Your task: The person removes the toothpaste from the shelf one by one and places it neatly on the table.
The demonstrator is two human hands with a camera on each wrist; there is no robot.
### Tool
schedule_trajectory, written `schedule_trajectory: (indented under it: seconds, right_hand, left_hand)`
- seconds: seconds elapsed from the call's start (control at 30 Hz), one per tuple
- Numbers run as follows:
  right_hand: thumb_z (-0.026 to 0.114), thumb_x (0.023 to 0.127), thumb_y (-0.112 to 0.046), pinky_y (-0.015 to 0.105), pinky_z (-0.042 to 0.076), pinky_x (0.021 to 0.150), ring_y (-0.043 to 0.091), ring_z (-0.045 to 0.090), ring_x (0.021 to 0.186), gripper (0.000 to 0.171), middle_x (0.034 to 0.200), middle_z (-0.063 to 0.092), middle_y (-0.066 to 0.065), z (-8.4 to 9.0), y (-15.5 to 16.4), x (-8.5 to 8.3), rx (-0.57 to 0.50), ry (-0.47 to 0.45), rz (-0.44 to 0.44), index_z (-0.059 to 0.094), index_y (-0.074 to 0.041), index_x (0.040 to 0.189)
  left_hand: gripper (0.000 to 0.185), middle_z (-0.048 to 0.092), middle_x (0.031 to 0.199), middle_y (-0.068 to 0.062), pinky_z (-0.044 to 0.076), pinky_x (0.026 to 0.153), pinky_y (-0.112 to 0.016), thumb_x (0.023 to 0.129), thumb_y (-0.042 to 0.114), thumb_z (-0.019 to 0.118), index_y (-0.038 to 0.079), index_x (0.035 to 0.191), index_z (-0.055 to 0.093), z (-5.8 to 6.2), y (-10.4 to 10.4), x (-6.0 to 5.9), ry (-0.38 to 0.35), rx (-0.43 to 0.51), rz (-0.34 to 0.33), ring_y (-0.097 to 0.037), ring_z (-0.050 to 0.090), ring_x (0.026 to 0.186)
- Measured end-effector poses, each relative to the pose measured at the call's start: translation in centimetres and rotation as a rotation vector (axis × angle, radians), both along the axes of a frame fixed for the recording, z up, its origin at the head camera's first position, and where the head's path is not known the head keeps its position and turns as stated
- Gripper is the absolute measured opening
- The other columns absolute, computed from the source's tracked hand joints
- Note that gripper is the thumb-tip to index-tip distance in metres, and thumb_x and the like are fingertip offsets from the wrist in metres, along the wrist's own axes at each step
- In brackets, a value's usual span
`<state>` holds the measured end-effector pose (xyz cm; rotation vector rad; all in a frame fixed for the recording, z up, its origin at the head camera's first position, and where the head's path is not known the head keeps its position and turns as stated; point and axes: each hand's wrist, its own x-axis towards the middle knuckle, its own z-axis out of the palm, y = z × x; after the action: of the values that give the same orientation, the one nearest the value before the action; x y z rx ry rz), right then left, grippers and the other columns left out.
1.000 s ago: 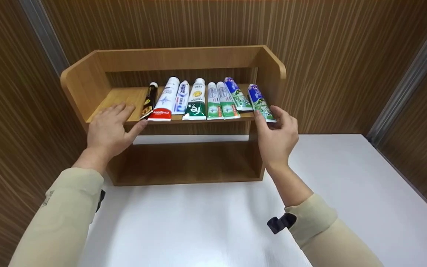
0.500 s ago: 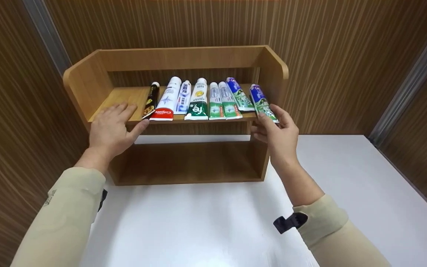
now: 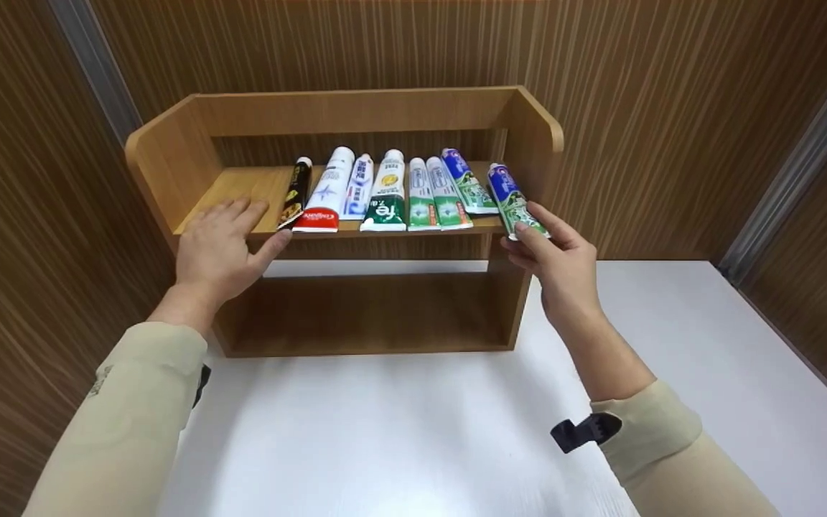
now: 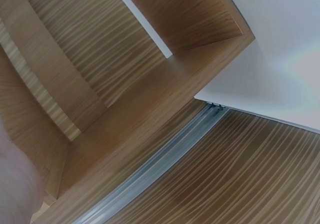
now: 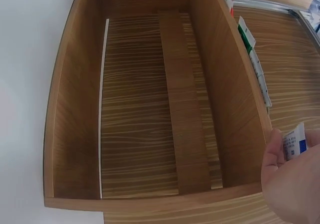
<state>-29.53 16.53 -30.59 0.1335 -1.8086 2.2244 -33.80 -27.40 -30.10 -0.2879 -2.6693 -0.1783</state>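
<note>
My left hand rests with spread fingers on the left part of the wooden shelf's upper board. Its thumb lies by the crimped end of a black toothpaste tube. At the board's right end, my right hand pinches the lower end of a blue-and-green toothpaste tube, thumb on top and fingers below. That end juts past the front edge. Between the hands lie a red-and-white Colgate tube, a slim white-and-blue tube, a white-and-dark-green tube and more green-ended tubes.
The wooden shelf has a raised right side panel and left side panel. Below the upper board is a lower board. The unit stands on a white table against wood-grain walls.
My right thumb has moved onto the blue-and-green tube and the other fingers have come under its end. Hand and tube have shifted slightly right. The left hand has stayed in place on the board.
</note>
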Motion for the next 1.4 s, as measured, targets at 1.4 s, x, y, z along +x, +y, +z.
schedule_trajectory:
  seconds: [1.4]
  right_hand:
    - [0.07,0.099,0.006,0.025,0.057,0.096,0.031,0.04,0.136,0.057,0.16,0.034,0.017,3.8,4.8,6.4,-0.189,0.357,-0.002,0.062,-0.017,0.15]
  left_hand:
    - [0.089,0.044,0.164,-0.022,0.023,0.127,-0.059,0.102,0.077,0.035,0.011,0.16,0.047,0.1,0.1,0.1,-0.001,-0.008,-0.003,-0.044,0.036,0.153]
